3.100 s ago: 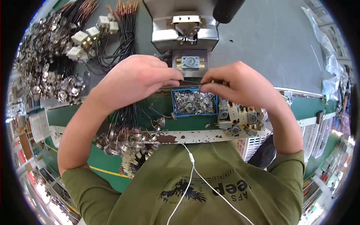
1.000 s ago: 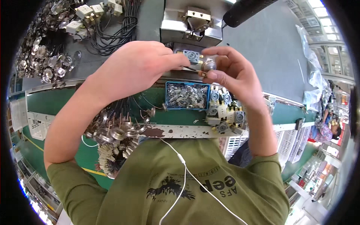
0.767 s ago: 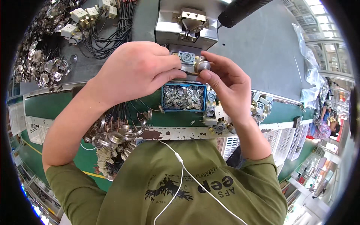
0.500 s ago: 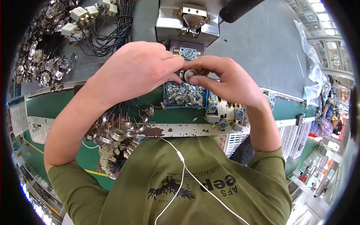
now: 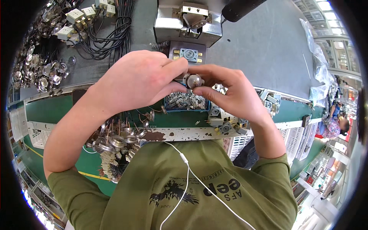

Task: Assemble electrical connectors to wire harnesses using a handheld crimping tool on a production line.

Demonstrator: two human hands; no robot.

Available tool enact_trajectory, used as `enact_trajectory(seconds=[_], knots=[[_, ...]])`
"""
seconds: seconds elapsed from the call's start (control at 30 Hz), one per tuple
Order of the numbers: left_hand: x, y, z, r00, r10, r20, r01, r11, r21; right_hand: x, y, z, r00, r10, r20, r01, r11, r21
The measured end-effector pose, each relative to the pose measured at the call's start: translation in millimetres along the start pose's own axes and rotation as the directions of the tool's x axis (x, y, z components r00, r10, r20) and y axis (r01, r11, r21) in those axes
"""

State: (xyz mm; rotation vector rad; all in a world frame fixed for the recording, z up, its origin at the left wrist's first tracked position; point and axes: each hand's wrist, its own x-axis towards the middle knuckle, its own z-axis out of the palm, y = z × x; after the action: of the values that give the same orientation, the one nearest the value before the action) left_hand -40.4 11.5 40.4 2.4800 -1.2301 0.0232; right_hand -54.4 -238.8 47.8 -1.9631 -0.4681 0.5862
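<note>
Between the fingertips of both hands is a small round metal part (image 5: 194,81) with a shiny domed face and a lighter piece at its left side. My left hand (image 5: 142,78) pinches it from the left, my right hand (image 5: 233,89) from the right; the fingers partly cover it. Just below the hands, a blue box (image 5: 188,110) holds many small metal clips (image 5: 185,100). Directly beyond them, a grey square switch body (image 5: 188,54) with brass terminals lies on a dark plate (image 5: 201,46).
A metal fixture (image 5: 164,27) stands behind the plate, with a black cylindrical tool (image 5: 239,9) at its right. Wired white connectors (image 5: 74,16) and metal caps (image 5: 48,71) crowd the left. Finished-looking switch bodies (image 5: 226,127) lie right of the box. Metal discs with leads (image 5: 115,138) sit near the front rail.
Both hands have come slightly lower, toward me, with the round metal part. It has turned, and more of its domed face shows. The switch body beyond is less covered.
</note>
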Motion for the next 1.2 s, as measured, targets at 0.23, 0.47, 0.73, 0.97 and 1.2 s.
enact_trajectory(seconds=[0.23, 0.47, 0.73, 0.97, 1.2], knots=[[-3.4, -2.6, 1.6, 0.996, -0.030, 0.089, 0.035, 0.997, -0.062, -2.4, 17.9, -3.5, 0.985, -0.170, -0.041, 0.165, 0.981, -0.102], [9.6, -9.8, -11.1, 0.990, 0.092, 0.111, -0.070, 0.980, -0.188, 12.8, 51.2, 5.4, 0.900, -0.361, -0.246, 0.147, 0.781, -0.608], [49.5, -26.5, -5.8, 0.930, -0.231, 0.286, 0.284, 0.945, -0.160, 10.8, 52.5, 8.5, 0.900, -0.340, -0.273, 0.134, 0.811, -0.569], [32.1, -36.6, 19.7, 0.950, -0.256, 0.182, 0.298, 0.916, -0.270, 18.0, 9.2, -38.1, 0.361, -0.710, -0.604, 0.602, 0.672, -0.431], [38.7, -30.8, 12.8, 0.912, -0.308, 0.270, 0.356, 0.922, -0.151, 83.9, -51.6, -59.7, 0.229, -0.599, -0.767, 0.706, 0.645, -0.294]])
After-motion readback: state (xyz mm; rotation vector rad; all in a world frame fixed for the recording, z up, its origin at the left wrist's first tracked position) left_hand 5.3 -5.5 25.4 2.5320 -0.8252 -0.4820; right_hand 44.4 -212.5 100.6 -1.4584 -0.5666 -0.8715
